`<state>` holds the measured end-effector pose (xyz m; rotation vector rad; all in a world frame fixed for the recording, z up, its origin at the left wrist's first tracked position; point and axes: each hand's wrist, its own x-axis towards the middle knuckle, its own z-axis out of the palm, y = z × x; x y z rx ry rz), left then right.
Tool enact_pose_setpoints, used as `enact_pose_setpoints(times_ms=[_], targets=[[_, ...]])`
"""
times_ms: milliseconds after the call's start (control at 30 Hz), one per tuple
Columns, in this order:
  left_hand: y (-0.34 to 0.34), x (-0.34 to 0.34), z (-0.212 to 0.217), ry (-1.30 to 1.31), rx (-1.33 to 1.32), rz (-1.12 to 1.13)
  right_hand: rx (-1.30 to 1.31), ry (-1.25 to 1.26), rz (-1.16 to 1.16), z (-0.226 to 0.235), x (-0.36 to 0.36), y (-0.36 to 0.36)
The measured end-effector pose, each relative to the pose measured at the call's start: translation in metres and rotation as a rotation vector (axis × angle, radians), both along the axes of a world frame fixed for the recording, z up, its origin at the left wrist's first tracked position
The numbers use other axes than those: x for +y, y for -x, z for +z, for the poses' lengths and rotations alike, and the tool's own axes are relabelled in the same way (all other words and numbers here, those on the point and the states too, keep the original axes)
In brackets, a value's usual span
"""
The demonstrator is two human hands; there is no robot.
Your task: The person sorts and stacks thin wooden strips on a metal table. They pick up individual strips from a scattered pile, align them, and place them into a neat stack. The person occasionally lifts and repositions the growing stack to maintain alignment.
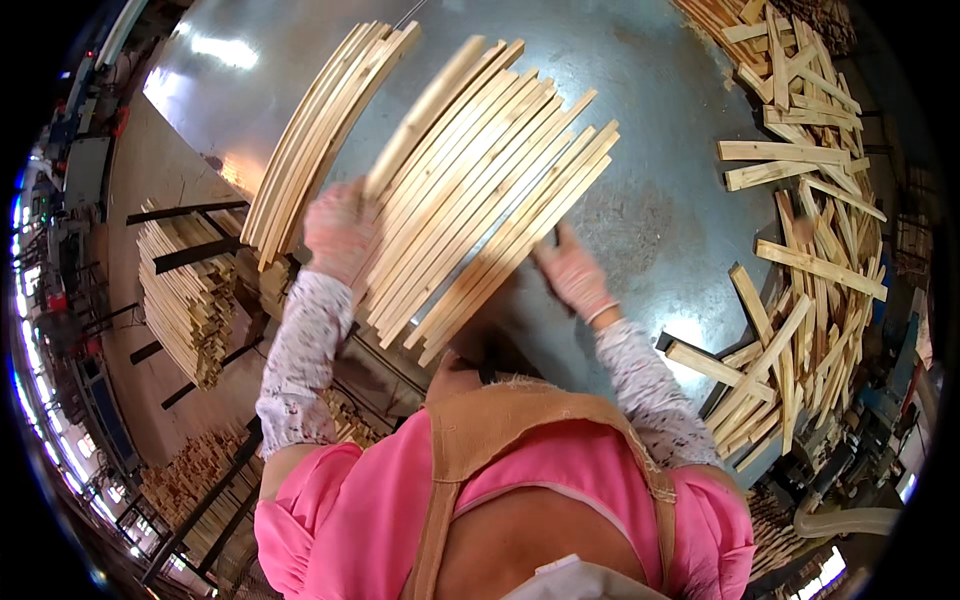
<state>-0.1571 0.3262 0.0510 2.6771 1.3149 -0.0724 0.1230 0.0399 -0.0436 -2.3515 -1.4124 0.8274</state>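
A row of pale wooden strips (470,190) lies side by side on the metal tabletop in front of me, slanting up to the right. Its ends are uneven, and narrow gaps show between some strips on the right. My left hand (343,232), in a light glove, is closed around the lower part of the blurred leftmost strip (425,115). My right hand (575,272), also gloved, is near the row's right edge with its fingers stretched out and nothing visible in them. Slight blur hides whether its fingertips touch the wood.
A narrower bundle of strips (325,130) lies left of the row, jutting over the table (650,215) edge. Loose pieces are heaped in a jumble (820,270) along the right side. Stacked wood (185,295) sits on a dark metal rack at lower left.
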Motion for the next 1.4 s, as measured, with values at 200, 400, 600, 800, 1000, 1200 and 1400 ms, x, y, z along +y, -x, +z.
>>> enact_pose_setpoints(times_ms=[200,400,600,800,1000,1200,1400], targets=[[0.038,0.092,-0.034,-0.193,0.275,0.136,0.463,-0.069,-0.286,0.012,-0.001,0.009],[-0.056,0.081,-0.055,-0.333,0.111,0.078,-0.774,-0.341,-0.701,-0.055,-0.091,-0.27],[-0.327,0.017,-0.053,-0.107,-0.466,-0.56,-0.12,-0.417,-1.541,0.033,-0.035,-0.42],[-0.606,-0.133,-0.054,0.266,-0.624,-1.013,-0.312,-0.031,-1.628,0.0,-0.032,-0.471],[-0.779,-0.231,-0.096,0.41,-0.853,-1.062,0.212,-0.788,-1.569,-0.017,-0.146,-0.413],[-0.861,-0.251,-0.097,-0.085,-0.233,-1.08,0.221,-0.748,-1.393,-0.051,-0.179,-0.349],[-0.88,-0.209,-0.06,-0.188,0.01,-0.872,0.36,-0.985,-1.287,-0.045,-0.157,-0.365]])
